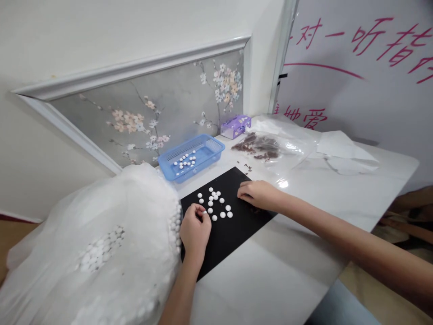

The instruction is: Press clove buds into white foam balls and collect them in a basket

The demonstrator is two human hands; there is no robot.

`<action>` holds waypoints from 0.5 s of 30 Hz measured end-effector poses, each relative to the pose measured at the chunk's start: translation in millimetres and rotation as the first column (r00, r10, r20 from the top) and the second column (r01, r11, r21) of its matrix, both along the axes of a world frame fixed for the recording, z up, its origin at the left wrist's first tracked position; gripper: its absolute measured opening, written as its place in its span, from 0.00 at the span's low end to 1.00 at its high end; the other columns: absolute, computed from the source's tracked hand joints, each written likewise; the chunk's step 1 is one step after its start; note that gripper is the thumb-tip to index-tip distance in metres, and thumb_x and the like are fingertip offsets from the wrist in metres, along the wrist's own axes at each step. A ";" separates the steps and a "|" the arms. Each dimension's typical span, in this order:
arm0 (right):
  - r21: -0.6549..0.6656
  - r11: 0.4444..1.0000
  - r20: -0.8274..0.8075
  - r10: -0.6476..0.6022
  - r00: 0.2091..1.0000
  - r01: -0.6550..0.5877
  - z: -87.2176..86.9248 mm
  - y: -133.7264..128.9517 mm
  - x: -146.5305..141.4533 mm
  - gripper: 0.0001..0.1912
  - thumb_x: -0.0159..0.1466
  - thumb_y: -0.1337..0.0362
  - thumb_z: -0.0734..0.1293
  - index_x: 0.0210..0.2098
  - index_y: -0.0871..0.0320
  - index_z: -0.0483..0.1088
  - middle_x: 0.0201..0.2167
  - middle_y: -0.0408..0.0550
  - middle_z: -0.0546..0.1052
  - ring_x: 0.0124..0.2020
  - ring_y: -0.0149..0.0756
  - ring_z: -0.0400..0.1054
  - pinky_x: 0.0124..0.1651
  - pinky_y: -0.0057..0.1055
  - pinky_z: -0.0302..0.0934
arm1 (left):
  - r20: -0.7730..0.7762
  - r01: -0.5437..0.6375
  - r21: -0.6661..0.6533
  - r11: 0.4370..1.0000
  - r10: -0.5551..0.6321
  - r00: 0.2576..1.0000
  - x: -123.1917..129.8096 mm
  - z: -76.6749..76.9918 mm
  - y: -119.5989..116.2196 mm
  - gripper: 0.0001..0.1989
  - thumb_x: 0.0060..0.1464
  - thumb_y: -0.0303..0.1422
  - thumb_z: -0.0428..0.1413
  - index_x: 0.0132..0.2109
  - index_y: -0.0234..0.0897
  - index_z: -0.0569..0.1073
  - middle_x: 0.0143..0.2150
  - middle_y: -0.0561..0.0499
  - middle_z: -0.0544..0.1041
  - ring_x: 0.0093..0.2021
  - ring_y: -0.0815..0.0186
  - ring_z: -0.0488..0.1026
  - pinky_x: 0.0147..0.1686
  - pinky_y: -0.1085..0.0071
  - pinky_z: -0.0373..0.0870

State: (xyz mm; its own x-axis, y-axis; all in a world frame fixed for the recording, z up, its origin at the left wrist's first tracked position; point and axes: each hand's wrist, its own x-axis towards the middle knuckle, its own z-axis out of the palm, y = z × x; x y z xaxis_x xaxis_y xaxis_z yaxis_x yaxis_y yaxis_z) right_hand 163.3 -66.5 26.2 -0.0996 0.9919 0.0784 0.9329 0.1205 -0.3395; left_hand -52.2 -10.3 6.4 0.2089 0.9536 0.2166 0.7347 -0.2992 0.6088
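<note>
A black mat (225,239) lies on the table with several small round white pieces (210,204) spread over its middle. At the mat's left side my left hand (196,230) is closed, a white piece (204,212) pinched between thumb and index finger. My right hand (259,194) rests over the right part of the mat, fingers curled together with their tips turned down; whatever they hold is hidden. Just beyond that hand, small dark brown bits (248,169) are scattered on the white tabletop.
A blue basket (189,172) holding several white pieces stands behind the mat. On the left bulges a large white bag (135,216) full of such pieces. At the back are a purple tissue box (236,127) and a clear plastic bag (291,146) with brown bits (260,146).
</note>
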 end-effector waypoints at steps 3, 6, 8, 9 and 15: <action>0.030 0.999 -0.034 -0.019 0.999 0.020 -1.1 2.1 -4.8 0.10 0.61 0.71 0.59 0.29 0.56 0.70 0.33 0.45 0.75 0.30 0.33 0.69 0.27 0.27 0.55 | -0.022 -0.003 0.011 1.000 0.004 1.000 1.3 1.2 -0.6 0.04 0.45 0.26 0.50 0.28 0.40 0.67 0.27 0.54 0.71 0.25 0.66 0.65 0.23 0.73 0.52; 0.072 0.997 -0.084 -0.025 0.996 0.031 1.0 6.3 -9.9 0.07 0.61 0.70 0.60 0.30 0.57 0.70 0.33 0.45 0.75 0.32 0.33 0.69 0.29 0.26 0.57 | -0.024 0.003 0.020 1.000 -0.003 1.000 1.8 1.9 -0.9 0.04 0.46 0.26 0.51 0.30 0.40 0.68 0.28 0.53 0.72 0.25 0.66 0.66 0.24 0.73 0.54; 0.123 0.992 -0.177 -0.011 0.984 0.033 3.8 9.2 -14.3 0.05 0.60 0.69 0.62 0.31 0.57 0.69 0.32 0.45 0.75 0.30 0.31 0.68 0.30 0.25 0.58 | -0.015 0.007 0.029 1.000 -0.007 1.000 1.9 1.5 -1.2 0.04 0.47 0.27 0.52 0.32 0.40 0.70 0.29 0.53 0.72 0.26 0.66 0.66 0.24 0.73 0.55; 0.148 0.988 -0.238 -0.004 0.971 0.040 5.3 10.5 -16.8 0.04 0.60 0.69 0.62 0.31 0.57 0.69 0.30 0.44 0.75 0.28 0.30 0.68 0.30 0.25 0.58 | -0.009 0.006 0.035 0.999 -0.006 1.000 1.9 1.2 -1.2 0.05 0.48 0.28 0.52 0.34 0.40 0.71 0.29 0.52 0.72 0.26 0.66 0.66 0.25 0.73 0.56; 0.160 0.980 -0.527 -0.013 0.850 0.114 4.5 11.1 -28.9 0.05 0.62 0.65 0.61 0.34 0.57 0.68 0.25 0.40 0.74 0.15 0.24 0.63 0.24 0.23 0.58 | 0.079 0.029 0.064 0.998 -0.034 0.996 1.8 -0.2 1.2 0.06 0.51 0.35 0.53 0.36 0.40 0.73 0.34 0.50 0.73 0.25 0.68 0.66 0.27 0.71 0.61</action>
